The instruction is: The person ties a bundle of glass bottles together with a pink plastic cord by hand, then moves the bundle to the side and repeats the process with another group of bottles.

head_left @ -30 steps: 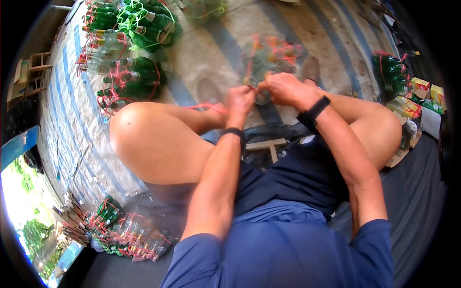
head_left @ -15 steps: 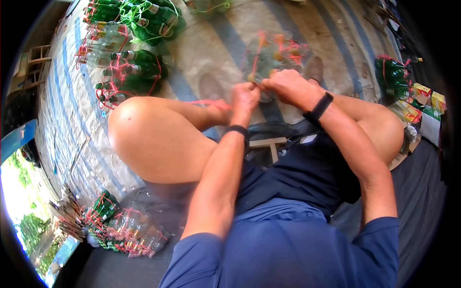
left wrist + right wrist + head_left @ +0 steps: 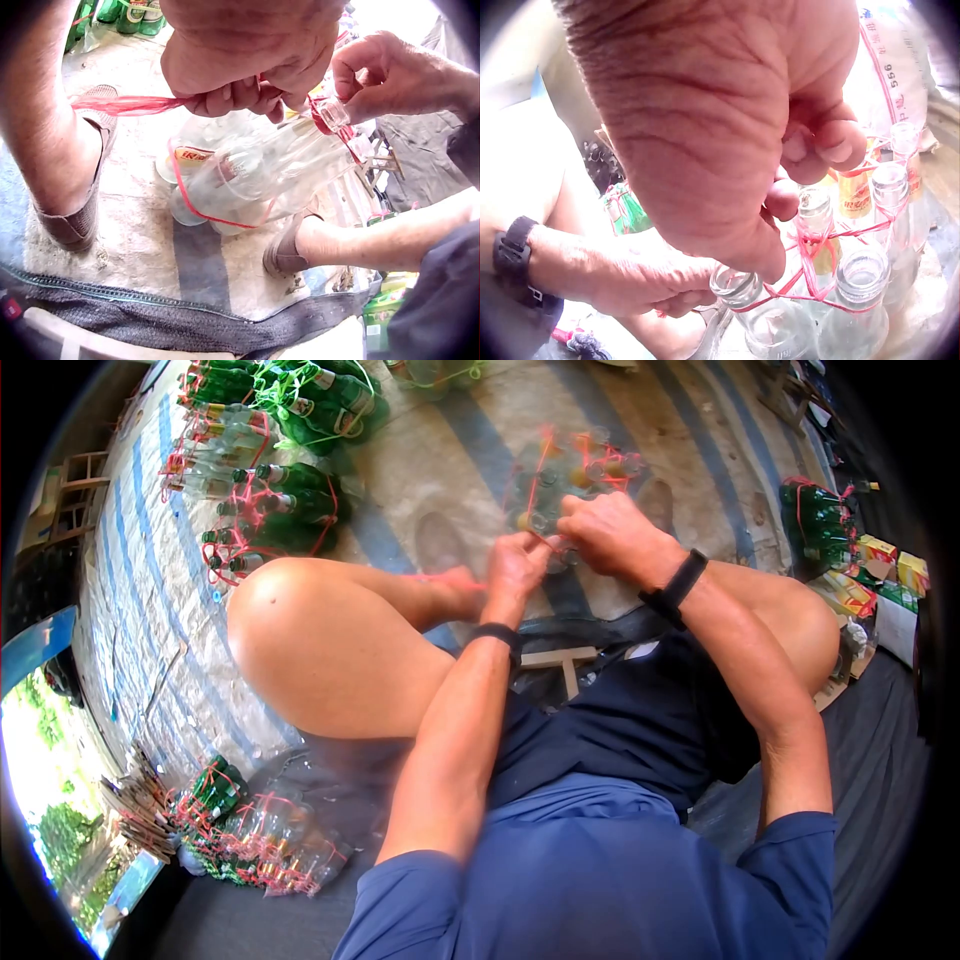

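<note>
Several clear glass bottles [image 3: 255, 169] stand bundled between the feet, with pink plastic string [image 3: 810, 262] wound round their necks and another loop lower down. My left hand [image 3: 519, 568] curls its fingers round the string in the left wrist view, and a loose pink length [image 3: 131, 105] trails from it toward the foot. My right hand [image 3: 620, 535] is at the bottle necks, thumb and fingertips pinching the string beside a bottle mouth [image 3: 736, 285] in the right wrist view. Both hands are close together; the exact string crossing between them is hidden.
Tied green bottles [image 3: 290, 510] and clear ones [image 3: 215, 455] stand at the upper left, more green bottles [image 3: 818, 520] at the right near cartons [image 3: 850, 590]. Another bundle [image 3: 275, 840] lies at the lower left. Shod feet flank the bottles on a striped sheet [image 3: 400, 470].
Both hands have shifted slightly to the right in the head view, and the right hand has moved a little away from the left.
</note>
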`<state>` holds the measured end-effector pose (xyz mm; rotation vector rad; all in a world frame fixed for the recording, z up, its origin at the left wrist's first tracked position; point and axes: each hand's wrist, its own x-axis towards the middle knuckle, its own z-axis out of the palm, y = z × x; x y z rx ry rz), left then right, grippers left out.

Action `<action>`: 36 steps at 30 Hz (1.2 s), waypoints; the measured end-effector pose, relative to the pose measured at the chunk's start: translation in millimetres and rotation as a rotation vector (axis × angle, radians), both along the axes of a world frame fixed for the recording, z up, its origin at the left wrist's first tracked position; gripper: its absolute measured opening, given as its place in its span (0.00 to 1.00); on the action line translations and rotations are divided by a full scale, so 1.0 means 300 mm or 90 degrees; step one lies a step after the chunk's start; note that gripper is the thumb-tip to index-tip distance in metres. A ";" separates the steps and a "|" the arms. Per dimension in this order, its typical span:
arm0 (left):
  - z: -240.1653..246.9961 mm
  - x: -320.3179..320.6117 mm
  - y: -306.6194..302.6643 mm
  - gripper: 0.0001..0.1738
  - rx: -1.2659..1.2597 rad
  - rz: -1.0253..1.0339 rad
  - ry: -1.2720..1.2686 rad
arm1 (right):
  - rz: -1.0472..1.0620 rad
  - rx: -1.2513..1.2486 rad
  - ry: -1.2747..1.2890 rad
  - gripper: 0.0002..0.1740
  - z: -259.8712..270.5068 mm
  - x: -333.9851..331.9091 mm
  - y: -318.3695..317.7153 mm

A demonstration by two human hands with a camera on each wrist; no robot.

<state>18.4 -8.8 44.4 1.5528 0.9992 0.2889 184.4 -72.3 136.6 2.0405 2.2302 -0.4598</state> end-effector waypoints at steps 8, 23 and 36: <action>0.008 -0.013 -0.004 0.19 0.052 -0.027 0.009 | -0.063 -0.029 -0.010 0.07 0.019 0.053 -0.003; 0.027 -0.009 -0.018 0.17 0.045 -0.009 -0.020 | -0.126 -0.030 -0.014 0.10 -0.015 0.161 -0.017; 0.014 0.000 -0.025 0.15 0.073 -0.006 0.012 | -0.188 -0.003 0.028 0.06 -0.044 0.157 0.024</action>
